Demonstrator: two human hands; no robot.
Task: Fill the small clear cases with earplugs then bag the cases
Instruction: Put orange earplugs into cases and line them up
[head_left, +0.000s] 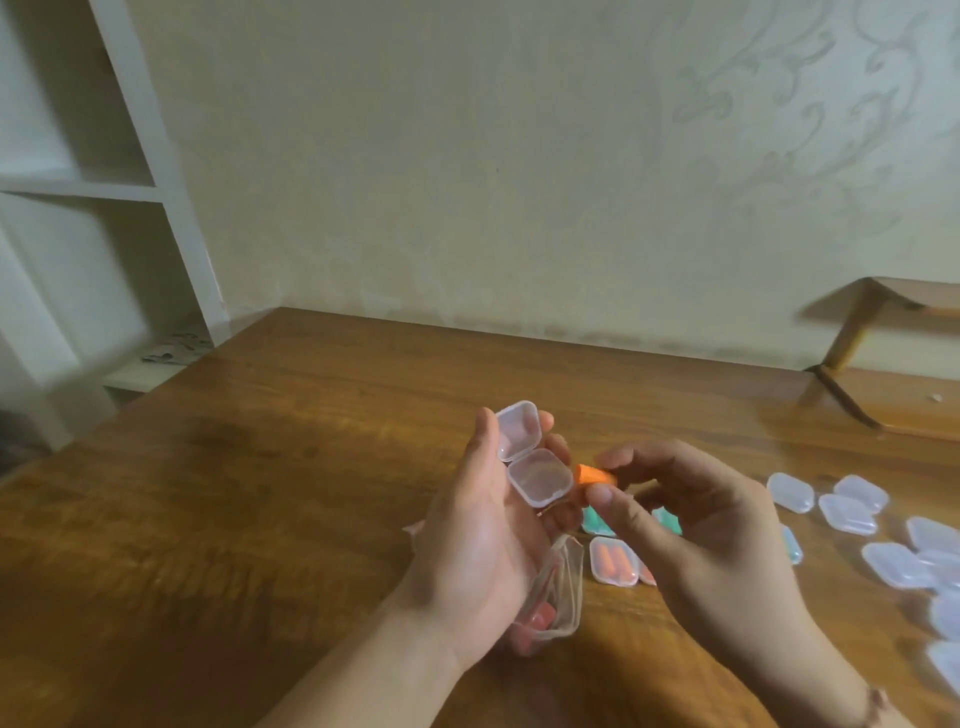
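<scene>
My left hand (480, 525) holds a small clear case (535, 460) with its lid swung open, above the wooden table (260, 493). My right hand (691, 525) pinches an orange earplug (597, 477) between thumb and fingers, right beside the open case. A clear plastic bag (556, 597) with pinkish earplugs inside lies on the table under my left palm. A shut case with orange earplugs (613, 561) and cases with teal earplugs (597, 524) lie between my hands, partly hidden.
Several empty clear cases (852, 506) are scattered over the right part of the table. A low wooden rack (878, 338) stands at the back right. White shelves (78, 208) rise at the left, a pale wall behind.
</scene>
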